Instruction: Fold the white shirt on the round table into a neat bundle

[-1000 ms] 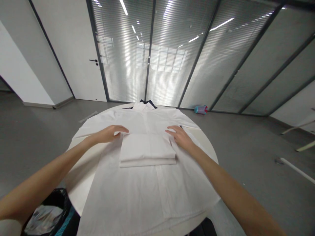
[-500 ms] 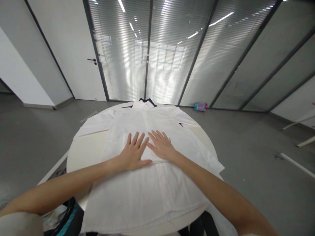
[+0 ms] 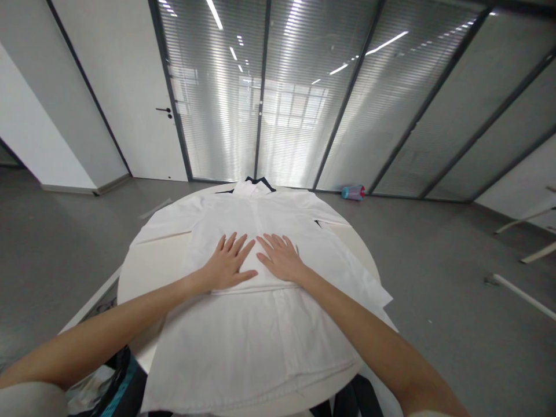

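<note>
A white garment (image 3: 243,341) with a collar and sleeves lies spread over a round, pale table (image 3: 145,266). My left hand (image 3: 228,263) rests palm down on its middle, fingers spread. Just to the right, my right hand (image 3: 280,256) also lies flat on the cloth with its fingers apart. A narrow gap separates the two hands. A horizontal fold edge runs across the cloth just below them. Something dark (image 3: 260,181) shows at the collar. The lower hem hangs near the table's front edge.
A dark bag with a teal stripe (image 3: 121,388) is below the table at the lower left. A blue and pink cylindrical object (image 3: 353,192) lies on the floor by the glass partition (image 3: 295,116). Pale furniture legs (image 3: 523,295) stand at the right.
My left hand has slid slightly left and up over the cloth, away from the fold edge. My right hand has shifted a little to the left. Both stay flat and spread.
</note>
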The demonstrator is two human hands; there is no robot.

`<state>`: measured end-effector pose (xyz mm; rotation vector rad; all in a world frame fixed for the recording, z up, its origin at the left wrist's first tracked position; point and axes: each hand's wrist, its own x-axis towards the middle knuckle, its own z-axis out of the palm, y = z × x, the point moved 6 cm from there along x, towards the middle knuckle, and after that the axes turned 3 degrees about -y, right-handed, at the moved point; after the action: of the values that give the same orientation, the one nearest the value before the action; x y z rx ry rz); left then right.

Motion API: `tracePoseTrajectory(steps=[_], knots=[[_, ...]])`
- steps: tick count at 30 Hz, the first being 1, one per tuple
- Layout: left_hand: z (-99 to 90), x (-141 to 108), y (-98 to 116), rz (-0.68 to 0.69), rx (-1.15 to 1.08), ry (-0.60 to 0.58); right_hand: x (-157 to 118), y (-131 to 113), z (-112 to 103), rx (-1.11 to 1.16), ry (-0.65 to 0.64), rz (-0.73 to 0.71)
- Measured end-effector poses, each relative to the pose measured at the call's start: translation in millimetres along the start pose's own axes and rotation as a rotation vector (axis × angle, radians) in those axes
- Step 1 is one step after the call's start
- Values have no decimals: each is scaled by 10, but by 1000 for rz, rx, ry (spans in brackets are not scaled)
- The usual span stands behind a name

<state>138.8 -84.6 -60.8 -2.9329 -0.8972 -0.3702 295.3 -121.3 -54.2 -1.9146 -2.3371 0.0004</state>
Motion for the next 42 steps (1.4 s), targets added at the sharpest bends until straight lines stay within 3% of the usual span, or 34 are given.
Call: tracePoseTrajectory(steps=[3,5,9,12,14,18,33,38,42], knots=[[37,-21,-27,7,-28,-1,52,76,-55,57,-22,-20],[-4,39,-156,12,-111,-34,117,239,-118,103,-57,43],[-56,219,-802,-147,-298,-48,220,549,-114,167,-173,167],[70,251,-1293,-249,-183,-56,239,613,-18,206,-143,204],[196,229,-1477,-245,-84,-74,225,632,63,237,-93,266],[357,175,-1617,-224,-19,-89,236,618,190,310,-65,318],[441,168,-2390,-175,-68,-73,708,268,242,396,-35,333],[420,131,-2425,-205,-80,-54,715,322,69,377,-163,306],[399,172,-2309,-249,1,-83,567,415,-119,470,-331,252]])
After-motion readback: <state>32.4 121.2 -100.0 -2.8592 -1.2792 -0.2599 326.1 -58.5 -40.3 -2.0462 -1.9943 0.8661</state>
